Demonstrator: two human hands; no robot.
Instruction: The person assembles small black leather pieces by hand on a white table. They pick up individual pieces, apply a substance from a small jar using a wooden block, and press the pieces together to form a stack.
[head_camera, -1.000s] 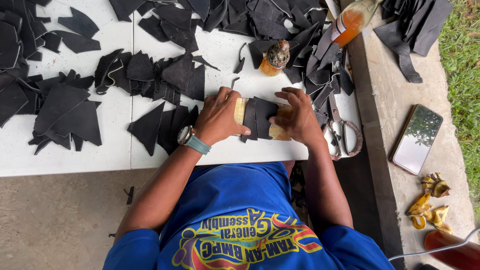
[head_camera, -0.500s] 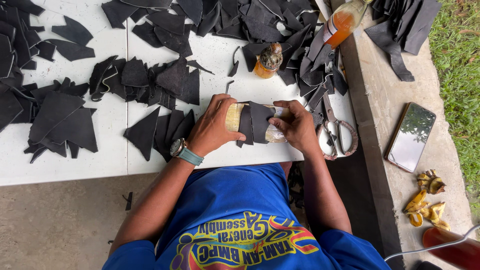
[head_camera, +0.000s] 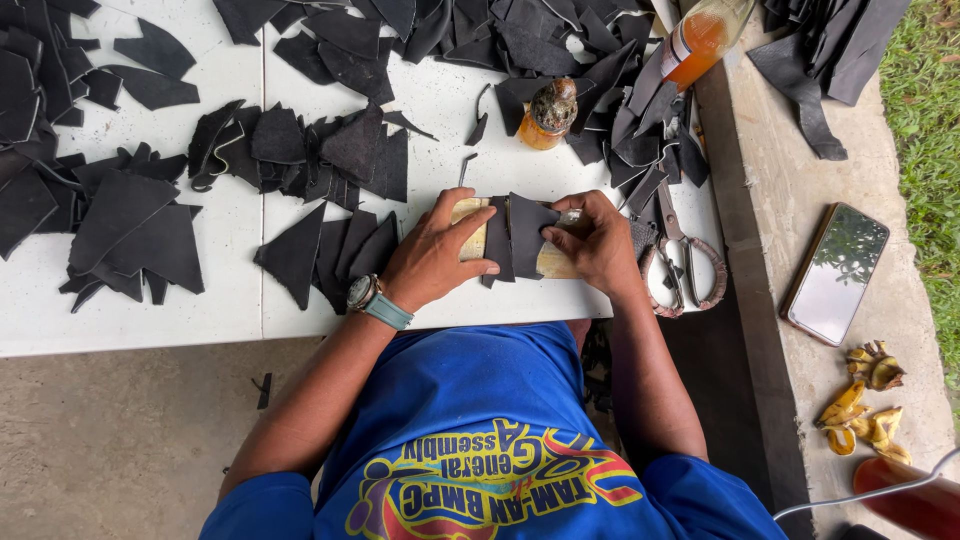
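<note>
While I press a black leather piece (head_camera: 520, 235) flat over a pale wooden block (head_camera: 470, 240) near the front edge of the white counter (head_camera: 240, 310), my left hand (head_camera: 435, 255) lies palm down with fingers spread across the block's left end, and my right hand (head_camera: 590, 240) pinches the piece's right edge between thumb and curled fingers. Just left of the block, several triangular black offcuts (head_camera: 320, 255) lie fanned out, with a bigger heap (head_camera: 320, 150) behind them. Behind my hands stands a small amber jar (head_camera: 548, 115), its top crusted dark; what it holds I cannot tell. Further right, a bottle (head_camera: 700, 35) with orange liquid lies tilted among more scraps. Scissors (head_camera: 680, 260) rest just beside my right hand. On the concrete ledge (head_camera: 760, 200) to the right lie a phone (head_camera: 835, 272) and banana peels (head_camera: 865, 400).
</note>
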